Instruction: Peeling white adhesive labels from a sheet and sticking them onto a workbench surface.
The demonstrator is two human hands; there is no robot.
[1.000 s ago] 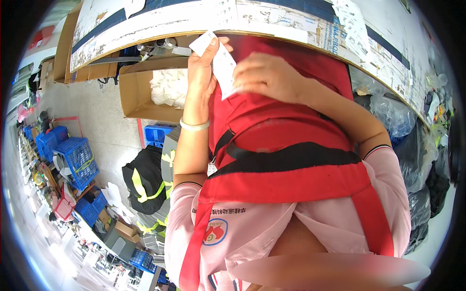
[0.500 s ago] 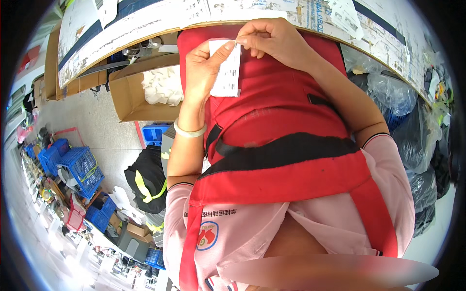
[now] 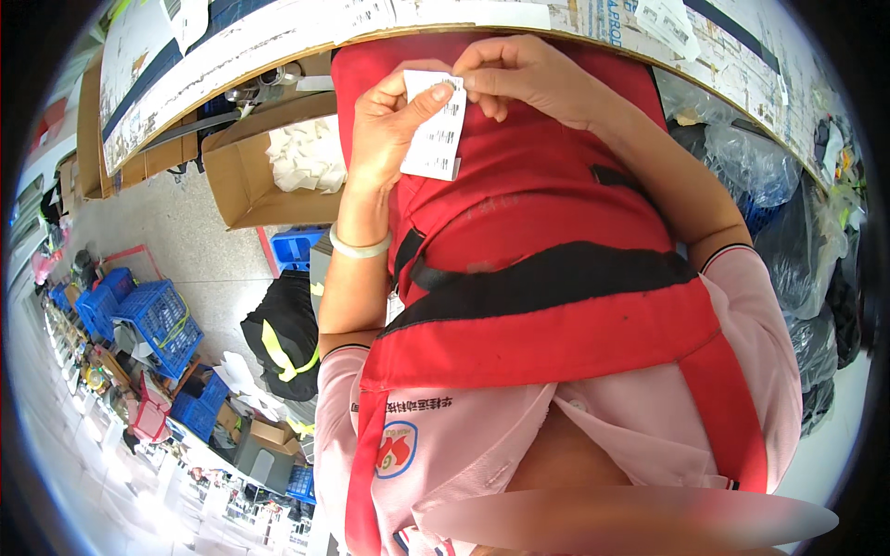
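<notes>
Far left, on the floor: blue plastic crates, then a black bag with yellow-green stripes. Above it an open cardboard box with crumpled white material inside, tucked under the edge of the paper-covered table.

Left hand raised in front of the chest, pale bangle on the wrist. Fingers curled together, thumb pressed flat on the face of a small white printed paper slip; the other fingers sit behind the slip, so it is clamped along its left side.

Slip is upright, held against the red apron, just below the table edge, between the two hands.

Right hand comes from the right, fingers bunched close, thumb and index fingertip pinching the slip's top right corner. Remaining fingers folded, not spread.

Right of that: clear and dark plastic bags heaped beside the table.
</notes>
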